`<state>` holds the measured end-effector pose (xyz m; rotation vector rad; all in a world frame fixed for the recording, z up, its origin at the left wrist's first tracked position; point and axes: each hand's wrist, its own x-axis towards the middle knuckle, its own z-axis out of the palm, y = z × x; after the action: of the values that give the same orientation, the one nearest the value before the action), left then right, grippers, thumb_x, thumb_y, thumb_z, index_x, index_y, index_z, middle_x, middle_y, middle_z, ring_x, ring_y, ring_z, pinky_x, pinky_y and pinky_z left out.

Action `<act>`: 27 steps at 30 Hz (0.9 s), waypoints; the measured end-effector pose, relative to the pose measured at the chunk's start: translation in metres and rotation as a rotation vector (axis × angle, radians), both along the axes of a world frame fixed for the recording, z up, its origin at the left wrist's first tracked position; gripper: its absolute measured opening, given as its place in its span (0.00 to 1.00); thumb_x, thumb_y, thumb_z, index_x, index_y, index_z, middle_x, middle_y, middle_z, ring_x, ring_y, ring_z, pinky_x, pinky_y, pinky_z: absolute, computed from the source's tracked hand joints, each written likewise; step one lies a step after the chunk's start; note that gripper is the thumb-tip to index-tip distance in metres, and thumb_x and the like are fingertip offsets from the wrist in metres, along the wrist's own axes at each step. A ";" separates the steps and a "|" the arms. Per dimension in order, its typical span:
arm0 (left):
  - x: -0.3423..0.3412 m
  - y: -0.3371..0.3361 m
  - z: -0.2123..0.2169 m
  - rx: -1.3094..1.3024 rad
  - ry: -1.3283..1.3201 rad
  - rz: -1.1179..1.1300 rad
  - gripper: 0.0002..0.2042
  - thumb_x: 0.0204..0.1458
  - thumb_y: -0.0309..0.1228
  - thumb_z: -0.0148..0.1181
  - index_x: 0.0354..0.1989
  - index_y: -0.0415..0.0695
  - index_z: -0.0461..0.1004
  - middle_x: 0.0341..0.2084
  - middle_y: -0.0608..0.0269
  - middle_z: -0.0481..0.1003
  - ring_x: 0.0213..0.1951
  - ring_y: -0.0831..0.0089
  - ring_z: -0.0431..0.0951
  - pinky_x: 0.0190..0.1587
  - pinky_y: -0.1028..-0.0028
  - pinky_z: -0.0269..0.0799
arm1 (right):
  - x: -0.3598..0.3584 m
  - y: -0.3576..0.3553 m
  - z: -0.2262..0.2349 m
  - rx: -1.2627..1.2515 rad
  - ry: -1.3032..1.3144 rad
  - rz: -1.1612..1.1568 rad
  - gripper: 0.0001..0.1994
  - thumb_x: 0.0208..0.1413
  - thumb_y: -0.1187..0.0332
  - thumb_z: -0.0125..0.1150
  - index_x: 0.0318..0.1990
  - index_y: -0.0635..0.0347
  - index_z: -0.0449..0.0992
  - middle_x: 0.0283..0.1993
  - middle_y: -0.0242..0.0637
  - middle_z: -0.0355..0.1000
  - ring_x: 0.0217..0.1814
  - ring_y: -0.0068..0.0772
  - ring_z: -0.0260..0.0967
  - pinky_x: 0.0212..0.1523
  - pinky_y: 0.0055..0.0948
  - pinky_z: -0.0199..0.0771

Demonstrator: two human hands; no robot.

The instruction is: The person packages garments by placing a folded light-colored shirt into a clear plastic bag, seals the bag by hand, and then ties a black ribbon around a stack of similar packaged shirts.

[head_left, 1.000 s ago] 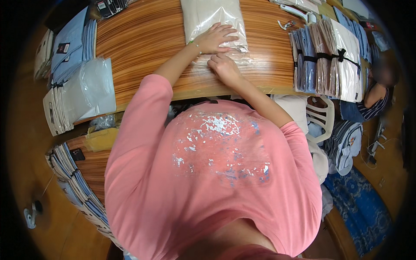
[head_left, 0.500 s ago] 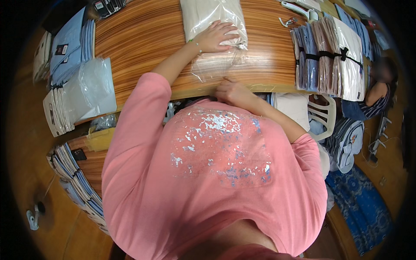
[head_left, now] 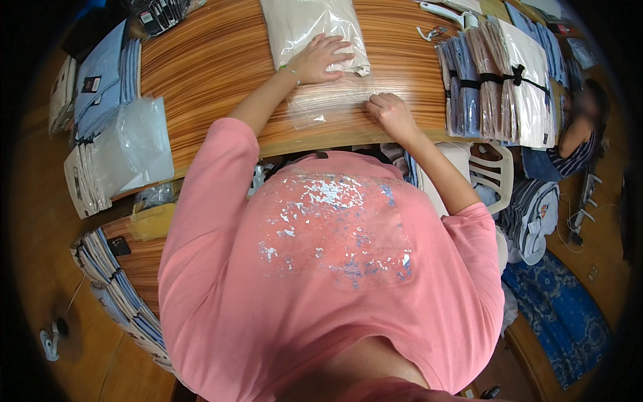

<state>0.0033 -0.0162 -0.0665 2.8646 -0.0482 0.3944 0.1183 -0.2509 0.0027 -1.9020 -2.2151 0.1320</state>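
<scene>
A clear plastic bag (head_left: 309, 21) with a folded cream garment inside lies on the wooden table at the far middle. My left hand (head_left: 320, 60) rests palm down on its near end, fingers spread. Toward me, the bag's unfilled clear flap (head_left: 321, 107) lies on the wood near the table's front edge. At the flap's right side is my right hand (head_left: 392, 115), its fingers curled together. What they pinch, if anything, is too small or hidden to make out.
Bundled bagged garments (head_left: 495, 80) tied with black ribbon stand at right, beside a white-handled tool (head_left: 442, 11). Blue folded garments (head_left: 100, 77) and clear bags (head_left: 124, 144) are at left. A white chair (head_left: 492, 167) and a seated person (head_left: 579, 134) are beyond the right edge.
My right hand has moved away from me and rightward, from the table's front edge to the flap's right side. My left hand still lies flat on the bag; the view has shifted slightly.
</scene>
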 end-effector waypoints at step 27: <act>-0.151 -0.078 0.030 -0.200 -0.122 0.292 0.09 0.46 0.28 0.60 0.35 0.41 0.73 0.44 0.58 0.70 0.49 0.61 0.68 0.50 0.65 0.66 | 0.087 0.036 -0.046 0.059 0.057 0.301 0.12 0.47 0.73 0.54 0.42 0.59 0.69 0.56 0.39 0.64 0.62 0.39 0.58 0.62 0.43 0.57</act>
<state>-0.1476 -0.0946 -0.0370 2.6498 0.3706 0.5934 0.2058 -0.2153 -0.0429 -1.5057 -2.4226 0.1650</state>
